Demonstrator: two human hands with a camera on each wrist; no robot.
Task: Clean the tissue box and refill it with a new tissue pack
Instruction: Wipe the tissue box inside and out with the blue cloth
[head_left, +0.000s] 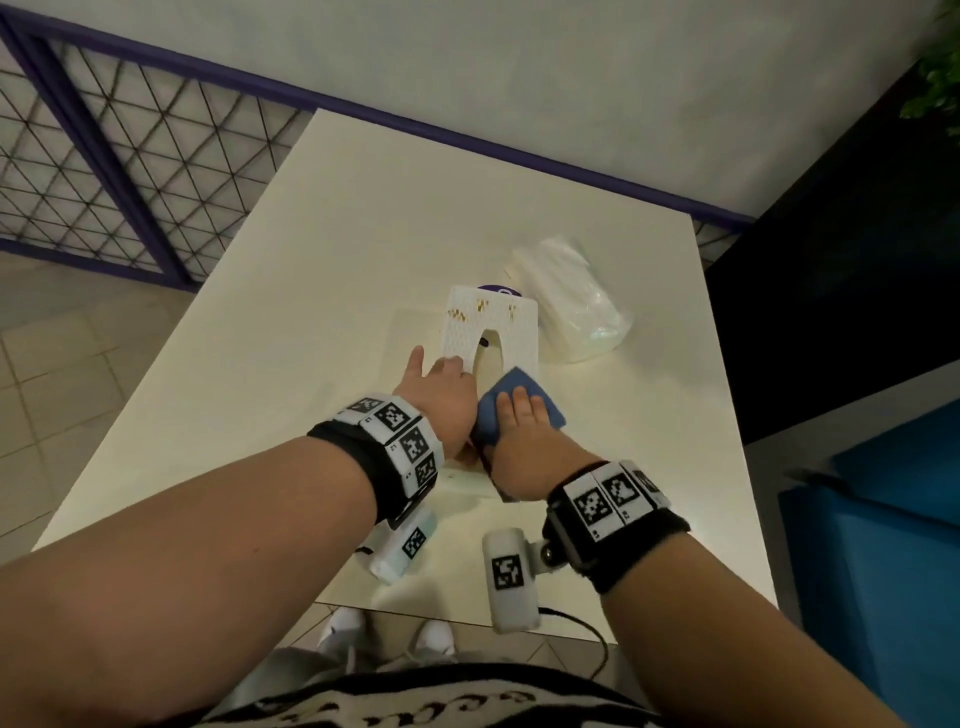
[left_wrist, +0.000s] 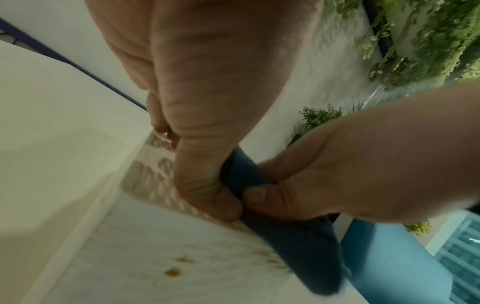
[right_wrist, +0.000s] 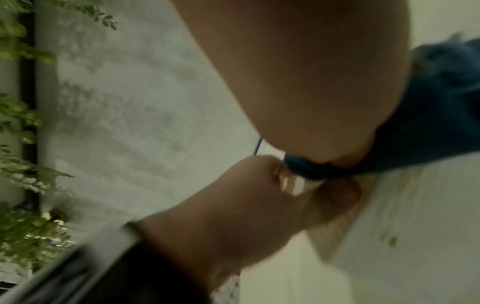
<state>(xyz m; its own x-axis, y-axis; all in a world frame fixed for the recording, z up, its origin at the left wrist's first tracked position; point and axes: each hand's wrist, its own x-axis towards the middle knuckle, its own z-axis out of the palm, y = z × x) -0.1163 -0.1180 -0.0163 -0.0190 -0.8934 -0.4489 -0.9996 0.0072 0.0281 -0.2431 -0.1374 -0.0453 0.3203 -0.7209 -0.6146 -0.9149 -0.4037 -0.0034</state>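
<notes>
The white tissue box (head_left: 511, 332) lies on the table with its arched opening facing up and yellow-brown stains (left_wrist: 172, 272) on its surface. My left hand (head_left: 441, 384) holds the box at its near left edge, fingers curled on the textured face (left_wrist: 155, 181). My right hand (head_left: 519, 421) grips a folded blue cloth (head_left: 550, 410) and presses it on the near end of the box, thumb tucked under the cloth (left_wrist: 298, 257). The new tissue pack (head_left: 571, 301), in clear wrap, lies just right of the box, untouched.
The white table (head_left: 363, 249) is bare to the left and far side. A purple object (head_left: 493, 287) peeks out behind the box. A lattice railing (head_left: 104, 171) runs at left, a blue seat (head_left: 883, 519) stands at right, and leafy plants (left_wrist: 428, 41) hang on the wall.
</notes>
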